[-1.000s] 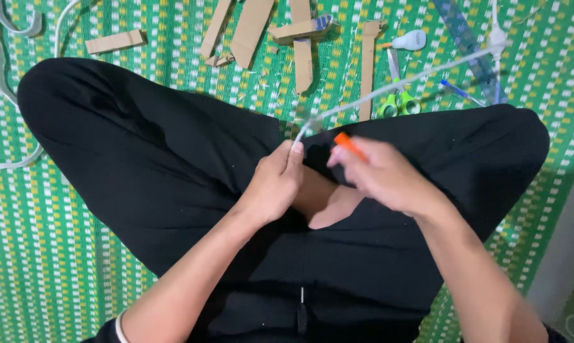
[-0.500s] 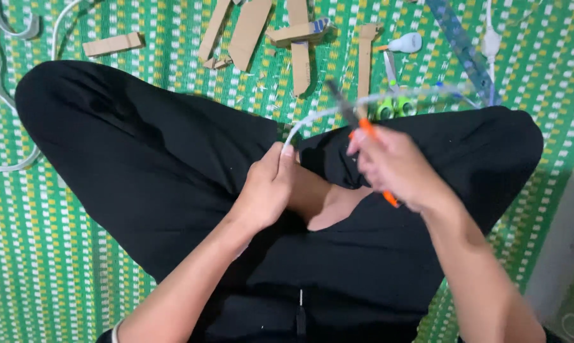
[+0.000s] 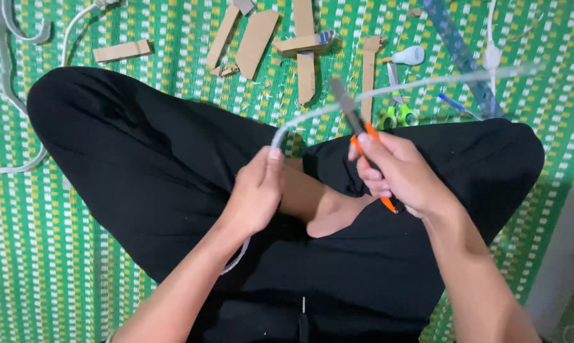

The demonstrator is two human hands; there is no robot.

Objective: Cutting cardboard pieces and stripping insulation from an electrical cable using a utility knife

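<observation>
Where pliers (image 3: pixel 353 121) meet white cable (image 3: pixel 312 117), motion blur hides contact

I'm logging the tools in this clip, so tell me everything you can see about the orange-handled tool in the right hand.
The orange-handled tool looks like pliers or cutters: two orange handles with dark trim and a dark grey metal nose, slightly blurred. The right hand grips the handles, fingers wrapped round them, one orange tip poking out below the palm. The nose points up and away, tilted leftward, its tip at or crossing the pale cable that the left hand holds. Whether the nose is closed cannot be told.
</observation>
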